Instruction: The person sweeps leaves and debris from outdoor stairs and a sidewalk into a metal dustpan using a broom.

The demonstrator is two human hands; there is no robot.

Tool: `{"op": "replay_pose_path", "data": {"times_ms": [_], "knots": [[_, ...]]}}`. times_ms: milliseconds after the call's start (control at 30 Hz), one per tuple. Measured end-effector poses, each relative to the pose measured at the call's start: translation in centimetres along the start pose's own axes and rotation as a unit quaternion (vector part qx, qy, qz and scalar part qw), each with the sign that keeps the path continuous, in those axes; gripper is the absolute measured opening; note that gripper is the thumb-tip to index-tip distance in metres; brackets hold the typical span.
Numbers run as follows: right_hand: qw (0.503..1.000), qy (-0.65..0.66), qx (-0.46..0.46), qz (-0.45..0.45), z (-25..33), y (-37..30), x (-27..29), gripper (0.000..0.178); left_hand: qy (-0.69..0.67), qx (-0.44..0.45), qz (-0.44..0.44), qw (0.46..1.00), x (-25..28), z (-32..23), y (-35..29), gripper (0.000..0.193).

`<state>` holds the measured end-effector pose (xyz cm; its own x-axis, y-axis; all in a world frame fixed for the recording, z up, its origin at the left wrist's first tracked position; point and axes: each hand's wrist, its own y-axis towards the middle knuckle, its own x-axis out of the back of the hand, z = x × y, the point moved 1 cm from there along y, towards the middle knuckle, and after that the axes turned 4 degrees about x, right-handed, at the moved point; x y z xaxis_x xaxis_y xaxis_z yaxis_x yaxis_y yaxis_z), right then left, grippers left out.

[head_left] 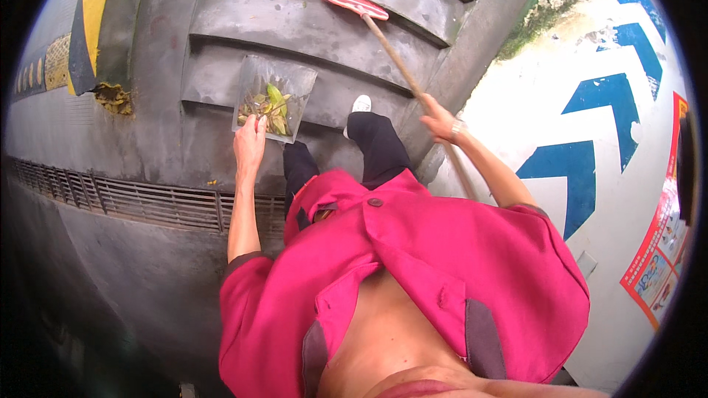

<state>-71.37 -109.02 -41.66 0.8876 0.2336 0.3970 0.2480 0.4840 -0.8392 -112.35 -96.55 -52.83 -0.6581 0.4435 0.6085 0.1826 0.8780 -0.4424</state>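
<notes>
My left hand (249, 146) is closed at the near edge of a translucent grey dustpan (256, 72). Green and yellow-brown leaves (275, 109) lie inside the pan, along with thin dark stems. The fingers partly hide how the pan is gripped. My right hand (440, 121) is wrapped round the wooden stick of a broom (399, 64), which slants away up the stairs. At its far end, the red and white broom head (352, 4) rests on a higher step, well apart from the dustpan.
Grey concrete steps (254, 21) rise ahead, with my white shoe (361, 104) on a lower one. To the right stands a white wall with blue arrows (564, 169). A slatted drain grate (147, 200) crosses the ground at left, below a yellow-and-black striped post (94, 11).
</notes>
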Motion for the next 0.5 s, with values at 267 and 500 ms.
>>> {"op": "replay_pose_path", "data": {"times_ms": [267,500], "knots": [[0.982,-0.047,0.022,0.18,0.0,-7.5,-3.0,0.071,0.018,-0.02,0.006,1.0,-2.7,-0.5,0.5,0.032],[0.984,-0.162,0.048,0.054,4.2,-5.2,-2.5,0.076,0.005,-0.038,-0.032,0.999,-0.4,1.3,1.2,0.035]]}}
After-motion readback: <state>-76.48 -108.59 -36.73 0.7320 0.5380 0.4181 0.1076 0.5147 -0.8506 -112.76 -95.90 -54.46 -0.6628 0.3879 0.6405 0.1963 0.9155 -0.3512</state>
